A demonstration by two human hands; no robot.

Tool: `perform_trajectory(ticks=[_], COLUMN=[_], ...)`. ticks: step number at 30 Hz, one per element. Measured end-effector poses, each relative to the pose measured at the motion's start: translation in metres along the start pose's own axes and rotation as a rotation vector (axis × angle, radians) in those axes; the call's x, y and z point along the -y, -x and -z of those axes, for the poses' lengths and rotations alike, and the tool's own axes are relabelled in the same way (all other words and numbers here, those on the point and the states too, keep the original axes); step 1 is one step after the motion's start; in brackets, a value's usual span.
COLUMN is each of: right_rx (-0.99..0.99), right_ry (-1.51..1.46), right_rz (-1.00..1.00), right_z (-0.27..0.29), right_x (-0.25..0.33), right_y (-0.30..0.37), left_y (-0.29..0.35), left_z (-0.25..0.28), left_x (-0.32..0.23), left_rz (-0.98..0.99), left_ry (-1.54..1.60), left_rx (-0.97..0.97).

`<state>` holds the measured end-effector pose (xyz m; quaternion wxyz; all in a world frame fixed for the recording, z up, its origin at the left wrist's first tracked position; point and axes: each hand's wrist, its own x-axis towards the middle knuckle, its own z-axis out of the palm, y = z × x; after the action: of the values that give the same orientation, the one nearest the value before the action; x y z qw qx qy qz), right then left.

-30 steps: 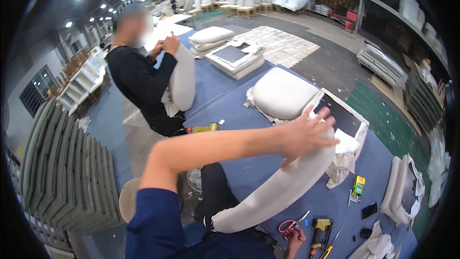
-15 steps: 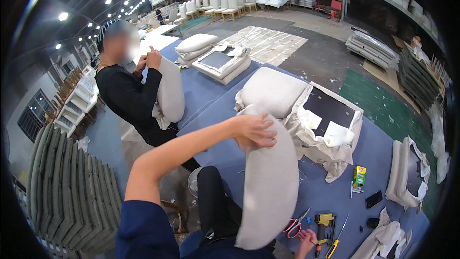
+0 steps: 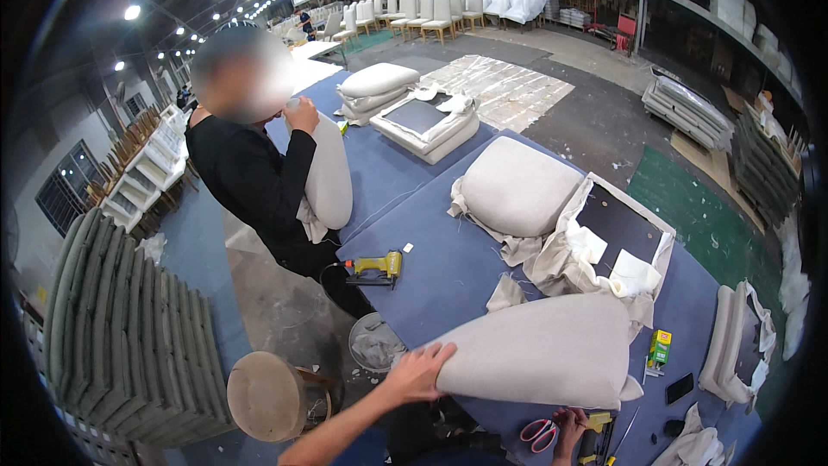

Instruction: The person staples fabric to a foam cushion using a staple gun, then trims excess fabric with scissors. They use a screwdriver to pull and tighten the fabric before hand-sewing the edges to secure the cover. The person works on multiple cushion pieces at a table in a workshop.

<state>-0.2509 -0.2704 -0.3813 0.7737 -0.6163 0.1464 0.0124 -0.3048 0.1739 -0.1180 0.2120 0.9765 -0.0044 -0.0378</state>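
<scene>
The person's left hand (image 3: 423,373) is pinching the narrow end of a beige cushion (image 3: 543,352), which is lying to the right of this hand, at the edge of the blue worktop (image 3: 435,237). The right hand (image 3: 569,428) is resting between red-handled scissors (image 3: 538,435) and a yellow staple gun (image 3: 598,422); I am not managing to tell whether its fingers are closing on something.

Identifiable as an upholstery workshop within a large industrial hall from cream-covered cushions (image 3: 543,354), a blue worktop (image 3: 440,237) bearing a yellow staple gun (image 3: 379,268) and red-handled scissors (image 3: 543,440), rows of pale upholstered chairs (image 3: 442,17), stacked grey padded panels (image 3: 129,319), laden storage racking (image 3: 642,17) and lines of ceiling lamps (image 3: 132,12).
</scene>
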Motion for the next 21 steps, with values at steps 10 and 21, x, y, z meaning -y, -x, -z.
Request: perform_trajectory(ticks=[10,21], right_rx=[0.064,-0.142], right_ry=[0.160,0.779], right_rz=[0.077,0.335], right_z=[-0.073,-0.080], right_x=[0.063,0.080], right_y=[0.014,0.026], left_y=[0.006,0.037], left_z=[0.003,-0.020], left_x=[0.009,0.030], left_rz=[0.217,0.506], left_ry=[0.394,0.925], left_rx=[-0.121,-0.256])
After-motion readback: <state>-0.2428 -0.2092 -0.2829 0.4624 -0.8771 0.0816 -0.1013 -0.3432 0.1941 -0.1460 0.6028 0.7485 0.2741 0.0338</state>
